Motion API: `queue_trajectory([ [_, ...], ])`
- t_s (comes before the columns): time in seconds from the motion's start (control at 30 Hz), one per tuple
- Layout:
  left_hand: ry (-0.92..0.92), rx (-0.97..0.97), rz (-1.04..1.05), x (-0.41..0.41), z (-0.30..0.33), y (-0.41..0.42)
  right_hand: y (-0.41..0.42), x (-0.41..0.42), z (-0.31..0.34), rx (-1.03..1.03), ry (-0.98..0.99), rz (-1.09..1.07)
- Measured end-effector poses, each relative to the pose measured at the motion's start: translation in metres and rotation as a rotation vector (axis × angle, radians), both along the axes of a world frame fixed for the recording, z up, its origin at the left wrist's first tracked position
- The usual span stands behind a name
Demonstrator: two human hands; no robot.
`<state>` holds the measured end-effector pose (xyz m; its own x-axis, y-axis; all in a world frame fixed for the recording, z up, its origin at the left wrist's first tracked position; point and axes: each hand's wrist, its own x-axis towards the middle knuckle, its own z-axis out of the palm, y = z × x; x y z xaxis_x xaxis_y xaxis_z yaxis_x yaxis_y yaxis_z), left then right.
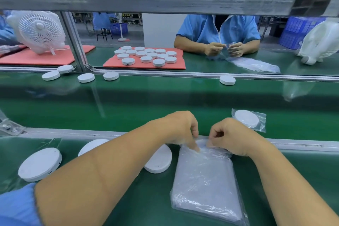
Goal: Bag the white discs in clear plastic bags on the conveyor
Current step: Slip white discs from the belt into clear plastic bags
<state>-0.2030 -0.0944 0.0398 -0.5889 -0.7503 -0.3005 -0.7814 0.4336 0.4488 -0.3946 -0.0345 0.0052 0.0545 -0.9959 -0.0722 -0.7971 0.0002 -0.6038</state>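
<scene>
White discs [40,164], green conveyor [146,101], pink mat [145,65].

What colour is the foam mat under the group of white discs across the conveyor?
Salmon pink foam mat, seen in the head view, lying on the green bench surface.

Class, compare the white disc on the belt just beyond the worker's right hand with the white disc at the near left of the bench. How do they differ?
The far disc sits inside a clear bag; the near-left disc is bare. The far disc lies on the conveyor belt; the near-left disc rests on the bench beside the worker. Both are round, white and lying flat.

Clear bag stack [205,180] lies flat beside loose white discs [40,164].
</scene>
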Motion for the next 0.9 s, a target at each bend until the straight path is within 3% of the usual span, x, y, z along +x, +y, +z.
queue_trajectory([
  [0.33,-0.024,0.070,0.032,0.021,0.004,-0.008,0.004,0.012,0.010,0.125,-0.096,0.066],
  [0.43,0.075,0.092,0.078,0.023,0.003,-0.006,0.006,0.017,0.012,0.179,-0.088,0.045],
  [0.6,0.258,0.034,0.172,0.025,0.001,-0.009,0.007,0.025,0.012,0.192,0.106,0.007],
  [0.8,0.492,-0.049,0.292,0.031,0.005,-0.020,0.009,0.020,0.017,0.279,0.017,0.063],
  [0.9,0.593,-0.021,0.332,0.044,0.015,-0.030,0.007,0.029,0.021,0.124,-0.174,-0.022],
])
